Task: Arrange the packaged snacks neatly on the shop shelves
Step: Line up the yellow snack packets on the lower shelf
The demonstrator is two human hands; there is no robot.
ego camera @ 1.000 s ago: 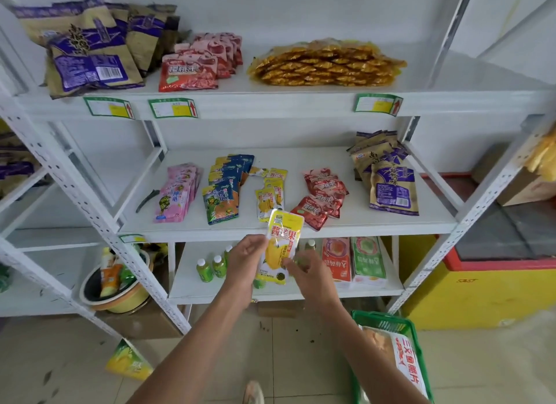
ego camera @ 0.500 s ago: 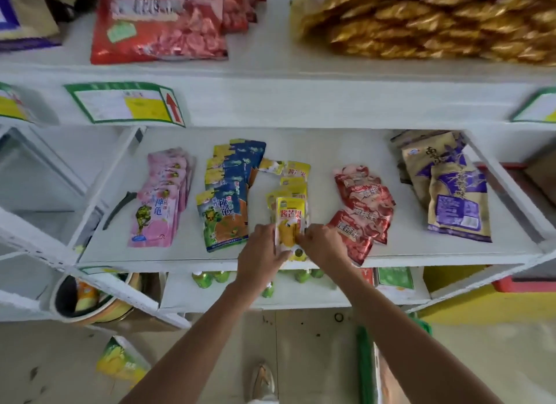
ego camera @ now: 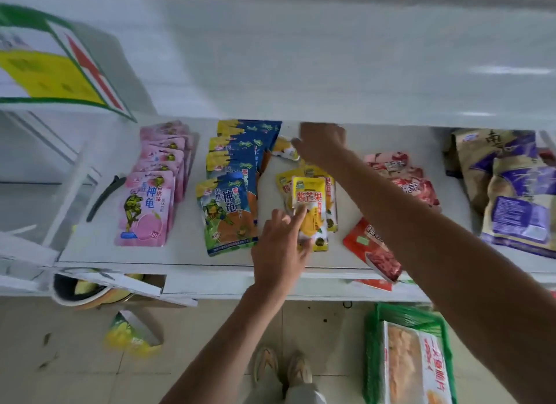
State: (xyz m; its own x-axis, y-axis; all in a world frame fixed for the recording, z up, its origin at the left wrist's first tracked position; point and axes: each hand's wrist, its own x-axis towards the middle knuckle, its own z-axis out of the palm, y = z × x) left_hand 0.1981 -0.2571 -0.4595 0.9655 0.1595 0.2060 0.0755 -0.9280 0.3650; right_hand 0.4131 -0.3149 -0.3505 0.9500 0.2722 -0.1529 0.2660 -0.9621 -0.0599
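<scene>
1. The left hand presses straight fingers on the front yellow mango packet; the right hand reaches to a stray yellow packet at the back, grip unclear.
2. The white shelf holds mostly tidy rows; the red packets look askew and overhang the edge.
3. A green basket with more stock stands on the tiled floor.

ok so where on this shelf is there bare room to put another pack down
Bare shelf shows left of the pink packs, beside a black clip, and in a strip between the red packs and purple bags. The middle is crowded: blue packs, yellow packs and both hands.
</scene>
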